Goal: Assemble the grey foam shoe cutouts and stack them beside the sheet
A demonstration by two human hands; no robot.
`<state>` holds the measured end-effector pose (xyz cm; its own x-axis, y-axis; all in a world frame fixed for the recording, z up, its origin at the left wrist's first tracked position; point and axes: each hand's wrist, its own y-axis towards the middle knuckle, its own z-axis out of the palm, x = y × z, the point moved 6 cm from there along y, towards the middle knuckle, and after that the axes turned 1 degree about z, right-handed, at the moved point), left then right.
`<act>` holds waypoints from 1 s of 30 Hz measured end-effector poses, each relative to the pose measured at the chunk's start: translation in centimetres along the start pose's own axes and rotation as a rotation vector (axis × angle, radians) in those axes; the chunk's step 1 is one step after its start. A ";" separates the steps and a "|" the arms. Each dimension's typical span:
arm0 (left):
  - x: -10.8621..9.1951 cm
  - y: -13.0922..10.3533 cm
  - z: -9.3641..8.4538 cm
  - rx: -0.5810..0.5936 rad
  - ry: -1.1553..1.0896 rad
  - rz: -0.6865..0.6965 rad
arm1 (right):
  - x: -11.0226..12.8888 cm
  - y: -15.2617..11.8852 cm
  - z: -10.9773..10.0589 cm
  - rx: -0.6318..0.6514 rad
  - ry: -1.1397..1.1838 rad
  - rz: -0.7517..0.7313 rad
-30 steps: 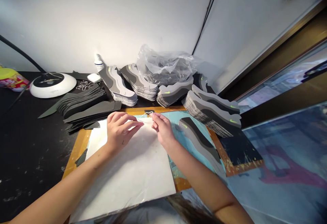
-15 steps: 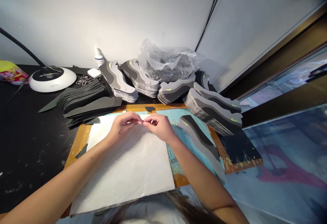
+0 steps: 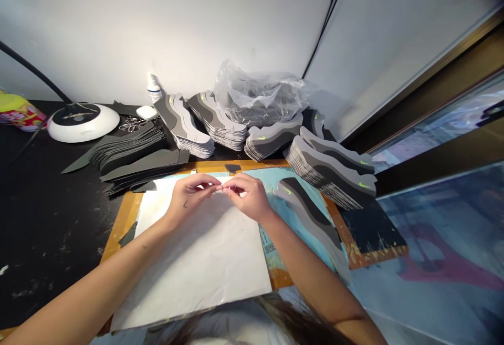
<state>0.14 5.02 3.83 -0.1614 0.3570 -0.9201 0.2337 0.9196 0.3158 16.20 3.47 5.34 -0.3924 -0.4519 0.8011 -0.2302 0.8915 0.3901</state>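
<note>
Above the far part of a white sheet (image 3: pixel 205 245), my left hand (image 3: pixel 192 194) and my right hand (image 3: pixel 248 195) meet fingertip to fingertip. Thumb and forefinger of each are pinched together. Whatever lies between them is too small or too hidden to make out. To the right of my right hand, a grey and black shoe upper piece (image 3: pixel 307 213) with a yellow-green swoosh lies on a light blue sheet (image 3: pixel 270 177). A small dark scrap (image 3: pixel 232 168) rests just beyond my fingers.
Stacked grey shoe pieces (image 3: pixel 185 127) line the back, with more stacks (image 3: pixel 331 169) at right. Dark cut pieces (image 3: pixel 142 169) are piled at left. Behind stand a clear plastic bag (image 3: pixel 260 98), a white bottle (image 3: pixel 153 89) and a lamp base (image 3: pixel 82 123).
Both hands stay pinched together in nearly the same place, with only a slight shift of the fingers. The whole view has moved a little; the stacks and sheets look unchanged.
</note>
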 end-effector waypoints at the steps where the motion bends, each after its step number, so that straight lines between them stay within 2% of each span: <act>1: -0.3 0.0 0.0 0.012 0.010 0.046 | 0.1 0.0 0.0 -0.007 -0.006 -0.017; 4: -1.3 -0.2 -0.1 0.021 0.112 0.214 | 0.1 -0.1 -0.1 -0.021 -0.041 -0.031; 8: -2.4 -0.4 0.1 0.077 0.358 0.427 | -0.2 -0.2 0.1 -0.026 -0.087 0.006; 12: -2.4 -0.6 0.7 0.143 0.506 0.475 | -0.4 -0.3 0.2 -0.038 -0.128 0.031; 17: -1.7 -0.3 1.1 0.134 0.483 0.369 | -0.2 -0.4 0.0 -0.030 -0.226 0.032; 22: -0.7 0.2 0.9 0.114 0.176 0.086 | -0.3 -0.1 -0.2 -0.033 -0.245 0.057; 27: 0.1 -0.2 1.7 0.143 -0.042 -0.138 | -0.4 -0.1 -0.5 -0.094 -0.248 0.105; 30: 0.7 -0.3 1.8 0.111 -0.094 -0.227 | 0.6 -0.3 -1.2 -0.183 -0.210 0.058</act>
<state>1.67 4.72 2.64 -0.1329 0.1220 -0.9836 0.3065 0.9488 0.0762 17.06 2.93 6.24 -0.5807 -0.3799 0.7200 -0.0448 0.8980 0.4377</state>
